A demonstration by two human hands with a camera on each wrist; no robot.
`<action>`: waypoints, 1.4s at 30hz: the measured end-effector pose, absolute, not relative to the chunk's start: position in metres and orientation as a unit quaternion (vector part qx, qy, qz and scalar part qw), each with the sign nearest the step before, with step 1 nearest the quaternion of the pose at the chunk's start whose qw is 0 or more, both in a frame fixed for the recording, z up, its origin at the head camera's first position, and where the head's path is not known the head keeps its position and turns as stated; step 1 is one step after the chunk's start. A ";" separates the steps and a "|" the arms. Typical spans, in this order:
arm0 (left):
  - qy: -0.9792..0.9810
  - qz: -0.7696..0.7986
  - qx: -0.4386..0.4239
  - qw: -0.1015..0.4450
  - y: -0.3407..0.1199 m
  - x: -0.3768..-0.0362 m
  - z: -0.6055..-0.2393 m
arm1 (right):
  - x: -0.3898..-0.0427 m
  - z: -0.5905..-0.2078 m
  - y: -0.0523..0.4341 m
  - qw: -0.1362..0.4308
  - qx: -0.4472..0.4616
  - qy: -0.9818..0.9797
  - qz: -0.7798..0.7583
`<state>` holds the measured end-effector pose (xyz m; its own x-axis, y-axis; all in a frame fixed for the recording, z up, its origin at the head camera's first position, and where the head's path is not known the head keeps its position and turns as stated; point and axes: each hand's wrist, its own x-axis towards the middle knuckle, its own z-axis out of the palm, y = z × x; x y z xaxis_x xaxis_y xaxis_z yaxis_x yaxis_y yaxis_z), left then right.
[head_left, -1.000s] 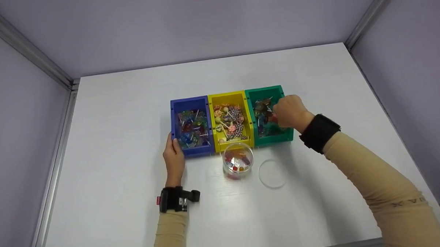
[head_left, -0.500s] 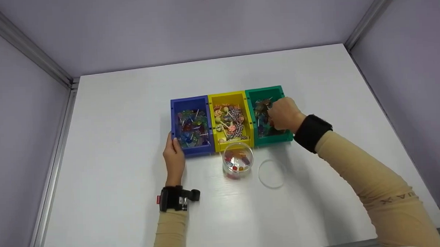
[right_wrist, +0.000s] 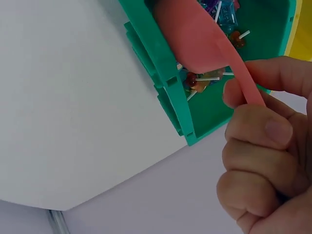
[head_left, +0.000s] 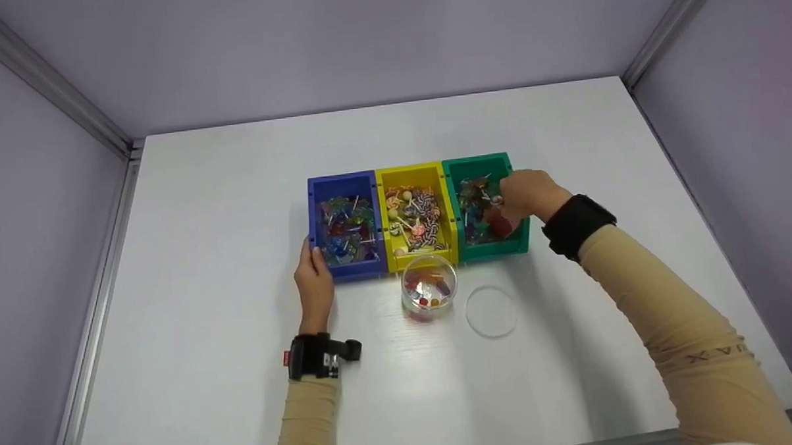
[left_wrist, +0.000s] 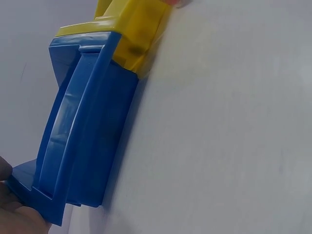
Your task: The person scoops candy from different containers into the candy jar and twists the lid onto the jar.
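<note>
scooping looks partway: right grip point(head_left: 532, 195) clamped on pink scoop point(right_wrist: 197, 39), down in right-hand green bin point(head_left: 492, 251); left grip point(head_left: 314, 284) pinching blue bin point(head_left: 355, 271) at its near-left corner. near-side jar point(head_left: 409, 306) part-filled, lid point(head_left: 491, 312) off just right; candy point(head_left: 347, 227) left in bins.

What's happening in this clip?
A person's right hand holds a pink scoop by its handle at the green bin of candies. The left hand grips the near left corner of the blue bin. A clear cup with some colorful pieces stands before the yellow bin, beside a clear round piece, perhaps its lid.
</note>
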<state>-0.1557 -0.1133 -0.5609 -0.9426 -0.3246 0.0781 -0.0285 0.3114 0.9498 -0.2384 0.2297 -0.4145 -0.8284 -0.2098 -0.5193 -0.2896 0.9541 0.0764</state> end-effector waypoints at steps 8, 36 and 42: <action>-0.798 -0.581 0.110 0.116 -0.114 -0.155 -0.562 | -0.242 -0.423 0.258 0.317 -0.054 0.943 -0.086; -0.803 -0.574 0.104 0.127 -0.121 -0.151 -0.561 | -0.202 -0.434 0.229 0.334 0.165 0.822 -0.431; -0.812 -0.563 0.096 0.122 -0.121 -0.152 -0.562 | -0.191 -0.442 0.225 0.306 0.192 0.818 -0.448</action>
